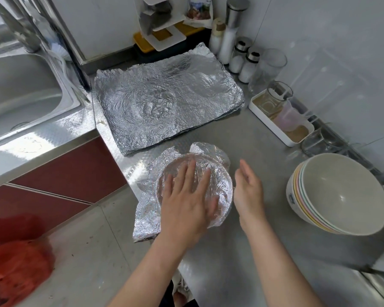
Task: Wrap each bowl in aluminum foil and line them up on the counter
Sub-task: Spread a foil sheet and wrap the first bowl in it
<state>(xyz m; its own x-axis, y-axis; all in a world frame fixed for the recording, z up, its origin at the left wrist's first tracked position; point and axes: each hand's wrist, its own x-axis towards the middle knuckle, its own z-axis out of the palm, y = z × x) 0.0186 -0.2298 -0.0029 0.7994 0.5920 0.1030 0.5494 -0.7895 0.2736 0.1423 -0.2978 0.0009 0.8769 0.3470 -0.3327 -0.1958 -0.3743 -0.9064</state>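
Bowl sat near the front edge of the surface, already under a sheet of foil, so only its round outline showed. Couldn't tell if it was rim up or rim down

Left hand lay flat on top of the foil, fingers straight and spread, pressing down and gripping nothing. Right hand was open, fingers together and palm turned toward the bowl's right side, at the foil or just off it; contact unclear from this angle

Handling read:
- foil is thin, light and soft. It holds a crease but tears if dragged over the rim, so press and fold, don't pull
- the loose flaps on the left and far sides weren't tucked in, and those are the places to take hold; pinch at a flap's edge and fold it toward the bowl wall
- bowl looks rigid and light, probably plastic or melamine. It will likely slide on the smooth steel, so one palm on top as an anchor makes sense
- once wrapped, lift by cupping both sides; squeezing would dent the wrap

Stack of bowls was unwrapped, to the right, well apart. Spare foil sheets lay flat behind the bowl, close to it

Judged as early in the task: first bowl half wrapped, none lined up
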